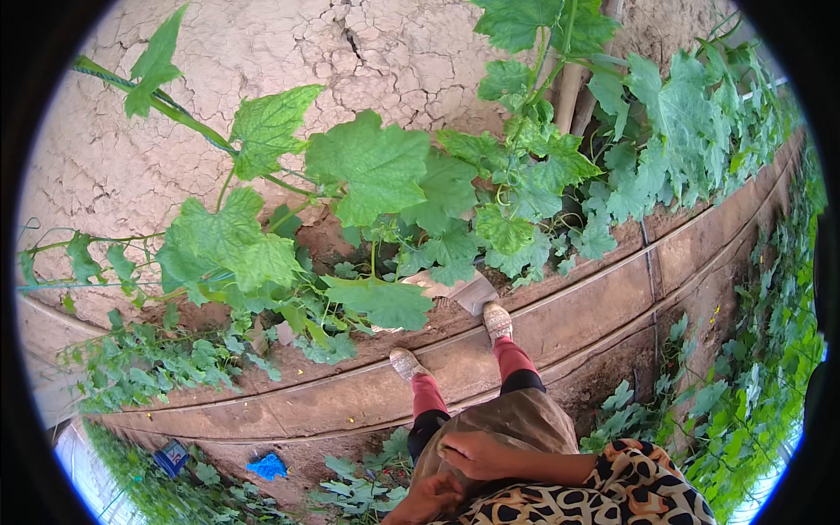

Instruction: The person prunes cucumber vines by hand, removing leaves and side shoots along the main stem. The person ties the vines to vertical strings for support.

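Note:
Both of my hands are low in the head view, in front of a brown apron-like cloth (525, 420) over my lap. My right hand (478, 455) has its fingers curled in, and nothing shows in it. Below and to its left, my left hand (433, 497) is bent with its fingers drawn together; whether they hold anything is hidden. Neither hand touches a plant. Ahead of my feet, leafy climbing vines (367, 167) with lobed leaves grow against a cracked earth wall (262, 46). One thick stem (177, 117) runs along a green twine at the upper left.
My shoes (499, 323) are at the far edge of a narrow paved path (590, 305). A dark hose (650, 269) crosses it on the right. Behind, a blue bundle of twine (268, 466) and a blue container (172, 457) lie near more vines (741, 400). Wooden poles (569, 98) lean at the wall.

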Demonstrator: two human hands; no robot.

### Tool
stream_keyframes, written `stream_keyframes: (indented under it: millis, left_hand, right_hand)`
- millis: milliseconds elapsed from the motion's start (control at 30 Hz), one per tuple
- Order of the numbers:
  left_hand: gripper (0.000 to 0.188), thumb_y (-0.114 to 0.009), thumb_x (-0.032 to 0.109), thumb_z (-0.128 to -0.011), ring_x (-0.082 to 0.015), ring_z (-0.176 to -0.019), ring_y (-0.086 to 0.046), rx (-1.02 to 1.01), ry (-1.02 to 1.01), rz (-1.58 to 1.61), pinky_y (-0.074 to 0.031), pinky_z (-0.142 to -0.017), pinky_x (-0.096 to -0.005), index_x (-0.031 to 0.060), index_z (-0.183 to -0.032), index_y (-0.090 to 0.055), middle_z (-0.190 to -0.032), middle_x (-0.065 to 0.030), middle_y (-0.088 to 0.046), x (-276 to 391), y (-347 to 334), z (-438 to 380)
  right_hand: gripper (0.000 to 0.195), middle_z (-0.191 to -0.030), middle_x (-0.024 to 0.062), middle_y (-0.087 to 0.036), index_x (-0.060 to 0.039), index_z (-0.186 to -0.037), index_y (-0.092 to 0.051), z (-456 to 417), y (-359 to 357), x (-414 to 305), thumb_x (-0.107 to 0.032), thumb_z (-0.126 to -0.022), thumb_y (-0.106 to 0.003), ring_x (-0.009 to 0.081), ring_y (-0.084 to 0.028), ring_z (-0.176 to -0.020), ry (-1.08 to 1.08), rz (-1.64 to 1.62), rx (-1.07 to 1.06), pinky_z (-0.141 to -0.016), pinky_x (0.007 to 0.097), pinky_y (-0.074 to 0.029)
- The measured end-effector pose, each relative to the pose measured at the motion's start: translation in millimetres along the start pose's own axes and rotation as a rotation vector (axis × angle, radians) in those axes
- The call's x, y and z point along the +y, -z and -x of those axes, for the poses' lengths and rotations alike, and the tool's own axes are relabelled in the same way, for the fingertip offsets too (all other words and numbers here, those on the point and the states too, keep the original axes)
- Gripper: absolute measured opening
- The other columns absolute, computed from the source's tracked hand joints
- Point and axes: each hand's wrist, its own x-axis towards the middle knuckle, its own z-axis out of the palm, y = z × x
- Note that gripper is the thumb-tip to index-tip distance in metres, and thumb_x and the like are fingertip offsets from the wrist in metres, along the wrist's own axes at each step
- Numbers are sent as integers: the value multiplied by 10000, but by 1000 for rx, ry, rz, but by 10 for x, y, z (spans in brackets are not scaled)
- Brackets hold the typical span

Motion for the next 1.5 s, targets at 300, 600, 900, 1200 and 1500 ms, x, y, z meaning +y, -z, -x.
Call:
stream_keyframes:
  millis: [300, 600, 900, 1200, 1500]
  left_hand:
    - [134, -547, 96, -658, -255, -676, -545, 474, -442, -1216, -431, -610, -324, 13, -763, -543, -754, -133, -554, -987, -47, -589]
    - [100, -504, -7, -633, -237, -588, -543, 457, -770, -1216, -436, -526, -295, -3, -725, -543, -746, -148, -561, -821, -226, -494]
    - [271, -389, -118, -678, -115, -616, -515, 739, -1007, -573, -407, -484, -199, 9, -881, -515, -815, -63, -543, 749, 483, -253]
    - [368, -513, 75, -775, -166, -808, -505, 827, -1525, -176, -412, -706, -263, 6, -1115, -390, -1015, -119, -499, 2681, 732, -922]
    - [141, -480, 67, -806, -79, -723, -475, 695, -1449, -132, -390, -650, -198, -18, -915, -511, -827, -31, -535, 2350, 582, -698]
  right_hand:
    - [196, -698, 66, -500, -5, -806, -497, 652, -286, 352, -197, -799, -458, 204, -484, -589, -282, -268, -671, -563, 268, -384]
    - [371, -909, 273, -491, 84, -937, -459, 826, -310, 403, -160, -665, -525, 335, -519, -849, -59, 321, -439, -718, 370, -427]
    - [200, -749, 169, -532, -30, -909, -478, 406, 153, 131, -152, -750, -478, 304, -527, -703, -185, 215, -1020, -593, 371, -413]
    - [125, -672, 121, -501, -15, -828, -484, -864, 1111, -566, 3, -707, -505, 254, -516, -554, 431, 332, 161, -486, 318, -420]
    - [336, -851, 50, -488, -84, -913, -540, -1758, 1220, -963, -66, -578, -552, 188, -488, -794, 811, 897, 642, -534, 278, -432]
